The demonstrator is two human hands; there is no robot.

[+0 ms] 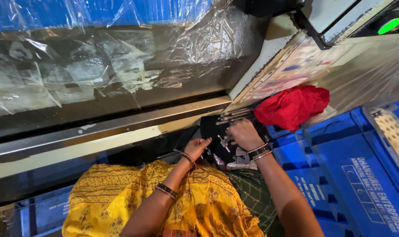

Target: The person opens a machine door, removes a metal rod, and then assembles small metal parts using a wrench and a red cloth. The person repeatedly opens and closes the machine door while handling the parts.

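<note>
My right hand [243,134] reaches into a dark recess below the machine and closes over a small metal part [226,141] beside several thin metal rods [234,115]. My left hand [198,147] rests just left of it, fingers curled at the edge of the dark opening, touching dark material; whether it holds anything is hidden. Bangles sit on both wrists. A yellow patterned garment [120,197] covers my lap below the hands.
A crumpled red cloth [292,106] lies right of the hands. Clear plastic sheeting [98,66] covers the machine body above. Blue plastic crates [353,175] stand at the right. A green light [389,25] glows at the top right.
</note>
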